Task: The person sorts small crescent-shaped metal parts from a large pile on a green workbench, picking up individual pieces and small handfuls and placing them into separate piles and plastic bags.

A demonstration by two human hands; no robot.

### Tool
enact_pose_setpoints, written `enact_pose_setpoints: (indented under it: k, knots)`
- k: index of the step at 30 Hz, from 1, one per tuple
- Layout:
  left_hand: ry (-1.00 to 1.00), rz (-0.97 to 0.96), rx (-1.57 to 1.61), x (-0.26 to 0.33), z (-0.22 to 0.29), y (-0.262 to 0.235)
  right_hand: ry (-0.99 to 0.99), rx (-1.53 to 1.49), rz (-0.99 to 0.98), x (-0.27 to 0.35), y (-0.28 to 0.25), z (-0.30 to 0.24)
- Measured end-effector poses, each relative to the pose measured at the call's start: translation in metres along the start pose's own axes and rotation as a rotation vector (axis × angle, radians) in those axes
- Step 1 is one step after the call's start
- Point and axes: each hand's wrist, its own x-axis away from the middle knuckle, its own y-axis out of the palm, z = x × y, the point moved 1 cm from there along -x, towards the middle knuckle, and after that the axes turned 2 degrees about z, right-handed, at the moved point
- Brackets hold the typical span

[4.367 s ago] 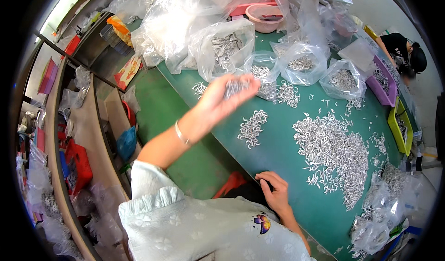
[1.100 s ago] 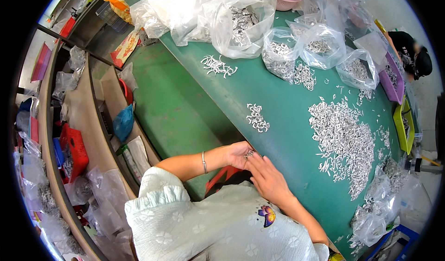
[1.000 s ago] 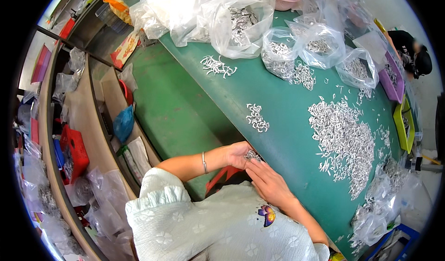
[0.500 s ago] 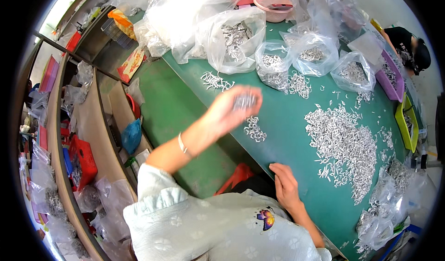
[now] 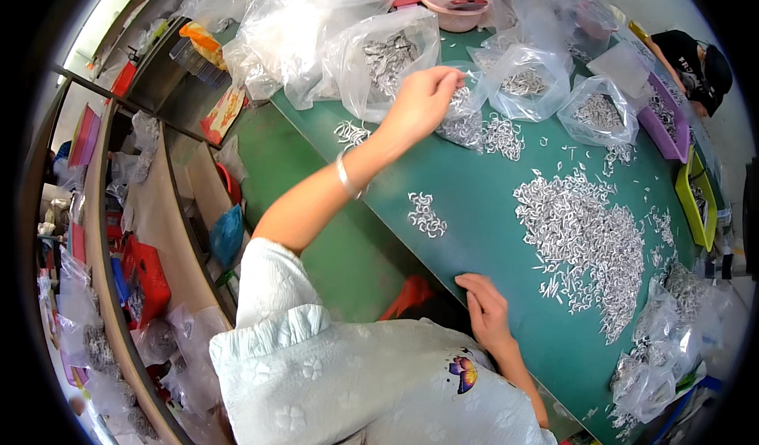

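My left hand (image 5: pixel 423 101) reaches far across the green table (image 5: pixel 490 184), fingers curled on a handful of small silvery metal parts at the mouth of a small clear bag (image 5: pixel 468 127) of the same parts. A bracelet (image 5: pixel 345 178) sits on that wrist. My right hand (image 5: pixel 486 312) rests flat on the table's near edge and holds nothing. A small heap of parts (image 5: pixel 427 214) lies between my hands, and a big heap (image 5: pixel 585 239) spreads out to the right.
More clear bags of parts (image 5: pixel 387 57) (image 5: pixel 522 85) (image 5: pixel 597 113) line the far side, with a pink bowl (image 5: pixel 455 6) behind them. A purple tray (image 5: pixel 664 121) and a yellow-green tray (image 5: pixel 696 200) stand at the right, near another person (image 5: pixel 700 61). Shelves (image 5: pixel 158 231) run along the left.
My left hand rose from the near edge with a handful of parts and carried it out to the small bag. My right hand stayed at the table's near edge.
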Motion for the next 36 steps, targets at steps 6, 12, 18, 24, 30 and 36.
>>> enact_pose_setpoints:
  k: [6,12,18,24,30,36]
  knots:
    - [-0.032,0.479,0.685,0.167,-0.026,-0.012,-0.141,0.292,-0.113,-0.054,0.004,0.0]
    - [-0.306,1.131,0.791,0.217,-0.052,0.065,-0.248,0.331,-0.157,-0.13,0.05,0.021]
    - [-0.312,1.17,0.744,0.208,-0.041,0.085,-0.249,0.385,-0.246,-0.107,0.073,0.013]
    - [-0.281,1.118,0.828,0.215,-0.051,0.089,-0.225,0.039,-0.276,-0.092,0.091,-0.002]
    - [-0.314,1.108,0.914,0.218,-0.061,0.094,-0.113,-0.316,-0.217,-0.1,0.097,-0.006]
    - [-0.357,1.084,1.107,0.222,-0.076,0.098,-0.064,-0.44,-0.157,-0.116,0.117,0.002]
